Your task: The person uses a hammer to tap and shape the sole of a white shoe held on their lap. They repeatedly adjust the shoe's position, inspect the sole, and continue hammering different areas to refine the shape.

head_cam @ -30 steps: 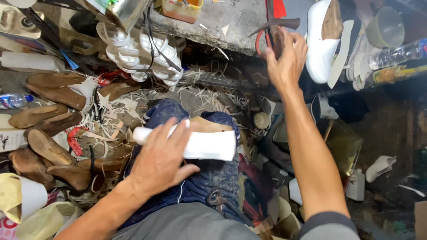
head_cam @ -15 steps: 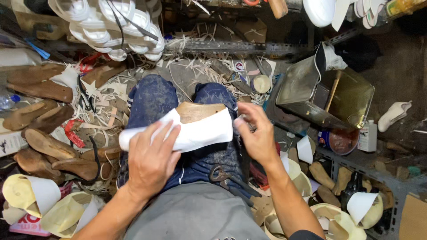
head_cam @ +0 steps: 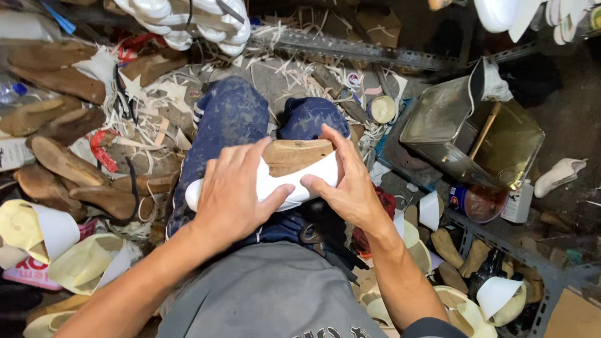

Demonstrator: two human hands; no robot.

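Our left hand lies flat with fingers spread over the white shoe upper stretched on a wooden last, while our right hand grips its heel end, thumb pressing the white side and fingers wrapped around the back. The shoe rests across our lap on the blue patterned trousers, toe pointing left. Around us we see wooden lasts piled at left and an open metal tin at right.
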